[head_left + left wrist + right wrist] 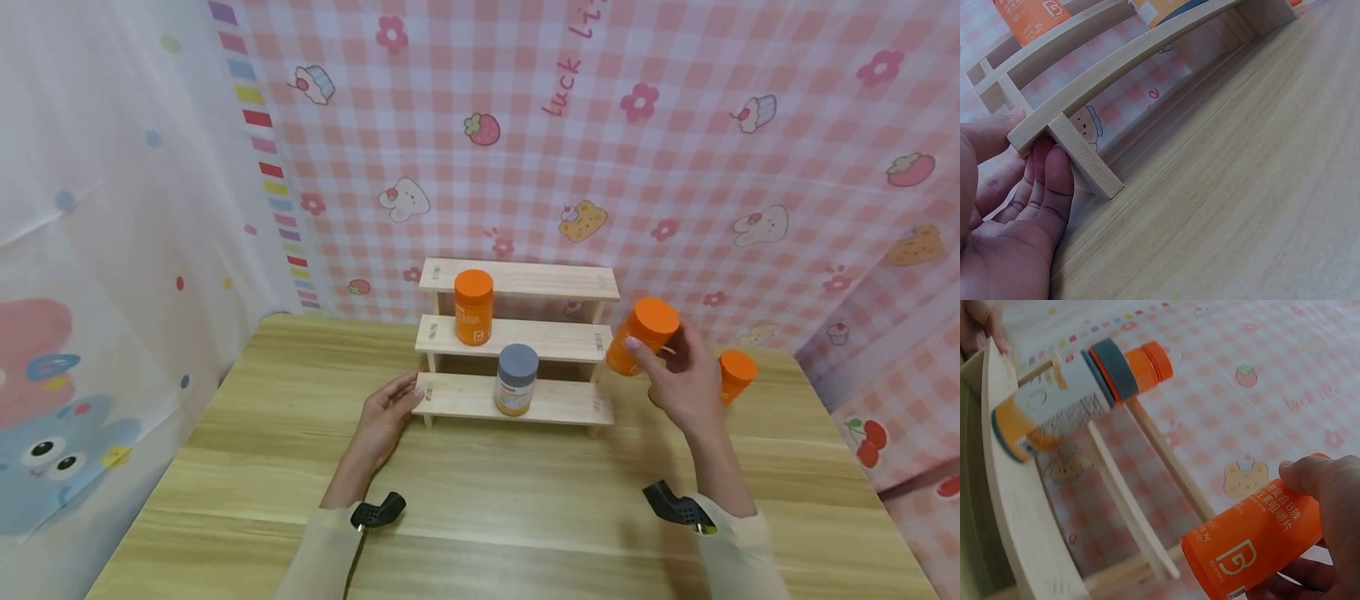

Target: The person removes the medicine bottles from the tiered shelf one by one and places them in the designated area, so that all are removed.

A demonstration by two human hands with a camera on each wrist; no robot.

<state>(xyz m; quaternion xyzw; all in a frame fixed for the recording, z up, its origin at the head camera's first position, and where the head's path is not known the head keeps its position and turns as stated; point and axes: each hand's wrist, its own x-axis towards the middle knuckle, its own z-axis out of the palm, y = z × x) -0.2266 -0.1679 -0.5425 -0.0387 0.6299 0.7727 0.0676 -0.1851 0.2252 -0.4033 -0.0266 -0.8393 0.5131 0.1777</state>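
A three-tier wooden shelf (480,392) stands on the table. My left hand (388,417) holds the left end of its lowest board; in the left wrist view the thumb lies on the board and the fingers curl under it, beside the leg (1088,156). My right hand (686,375) grips an orange supplement bottle (643,337), tilted and raised beside the shelf's right end. White lettering on this bottle (1247,544) faces the right wrist camera. Another orange bottle (473,308) stands on the middle board. A grey-lidded bottle (516,380) stands on the lowest board.
One more orange bottle (737,375) stands on the table at the right, partly behind my right hand. A pink checked cloth (525,167) hangs behind the wooden table (480,517). At the left hangs a white curtain (112,250) with cartoon prints.
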